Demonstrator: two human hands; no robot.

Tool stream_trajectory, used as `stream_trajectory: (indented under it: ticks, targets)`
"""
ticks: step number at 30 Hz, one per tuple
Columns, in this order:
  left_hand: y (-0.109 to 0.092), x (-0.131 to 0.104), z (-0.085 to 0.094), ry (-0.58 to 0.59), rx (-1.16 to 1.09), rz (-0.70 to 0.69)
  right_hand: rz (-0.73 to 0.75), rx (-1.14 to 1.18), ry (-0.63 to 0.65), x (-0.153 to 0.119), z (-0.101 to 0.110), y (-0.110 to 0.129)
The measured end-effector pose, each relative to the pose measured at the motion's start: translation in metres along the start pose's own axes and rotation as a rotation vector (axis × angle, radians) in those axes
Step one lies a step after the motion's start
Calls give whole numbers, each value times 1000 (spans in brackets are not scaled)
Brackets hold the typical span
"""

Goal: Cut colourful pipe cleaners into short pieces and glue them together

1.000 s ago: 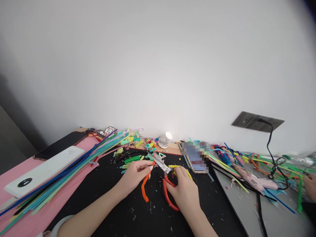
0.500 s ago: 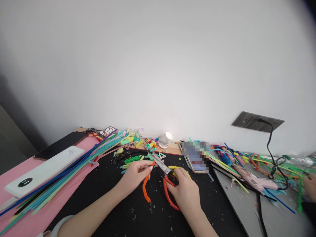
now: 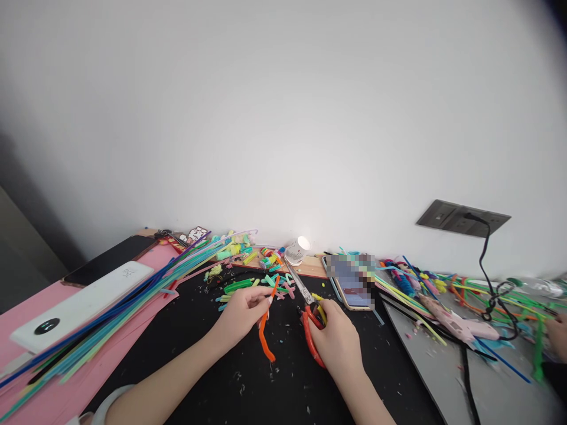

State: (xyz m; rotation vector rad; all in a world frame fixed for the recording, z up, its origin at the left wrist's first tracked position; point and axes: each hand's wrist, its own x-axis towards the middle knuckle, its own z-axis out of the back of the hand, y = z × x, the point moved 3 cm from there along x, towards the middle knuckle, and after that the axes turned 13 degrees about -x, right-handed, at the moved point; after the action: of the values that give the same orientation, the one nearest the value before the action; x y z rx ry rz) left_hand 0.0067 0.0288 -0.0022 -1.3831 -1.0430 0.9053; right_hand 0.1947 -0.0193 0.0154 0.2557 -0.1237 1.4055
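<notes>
Between thumb and fingers, my left hand [image 3: 247, 311] pinches an orange pipe cleaner [image 3: 264, 339]. One short end sticks up above the fingertips and a longer, slightly bent length hangs down. My right hand [image 3: 337, 336] grips a pair of red-handled scissors [image 3: 313, 337], blades pointing up and left, apart from the pipe cleaner. Something yellow [image 3: 319, 304] shows beside the scissors at my right fingers, partly hidden by them. Cut green pipe cleaner pieces [image 3: 239, 286] and pink pieces [image 3: 287, 289] lie on the black mat [image 3: 212, 383] beyond my hands.
A paper cup [image 3: 296, 252] stands by the wall. Right of it lies a phone [image 3: 352, 289]. Long pipe cleaners [image 3: 133, 307] and a white power bank [image 3: 84, 304] lie at left. A pink glue gun [image 3: 460, 321] rests at right, near another person's hand [image 3: 557, 333].
The scissors have moved right, away from the orange pipe cleaner, and their blades now look closer together. Pink pieces behind them have come into view. My left hand has barely moved.
</notes>
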Motion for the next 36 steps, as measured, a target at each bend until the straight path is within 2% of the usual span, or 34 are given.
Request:
stream_trajectory:
  ticks: [5, 9, 12, 20, 23, 26, 27, 29, 32, 34, 36]
  targets:
    - [-3, 1, 0, -17, -40, 14, -40, 0, 11, 0, -2, -2]
    - [-5, 0, -1, -46, -177, 75, -82, -13, 39, 5, -9, -10]
    - [-3, 0, -1, -17, -287, 122, -74, -10, 31, 10, -15, -17]
    - [-3, -1, -5, 74, -498, 122, -91, -8, -1, 16, -21, -26]
    - [-4, -1, -6, 70, -554, 151, -59, 71, -85, 15, -15, -26]
    - [-1, 0, -6, 46, -599, 175, 19, 316, -180, 11, -1, -19]
    - [0, 0, -6, 39, -618, 180, 55, 426, -143, 9, 2, -15]
    - [2, 0, -6, 27, -664, 186, 165, 637, 42, 4, 4, -2]
    - [3, -1, -7, 21, -710, 197, 277, 727, 256, -3, 3, 15]
    - [1, -2, -9, 33, -705, 211, 287, 732, 317, -6, -1, 21]
    - [0, -4, -10, 59, -674, 225, 254, 756, 324, -7, -5, 23]
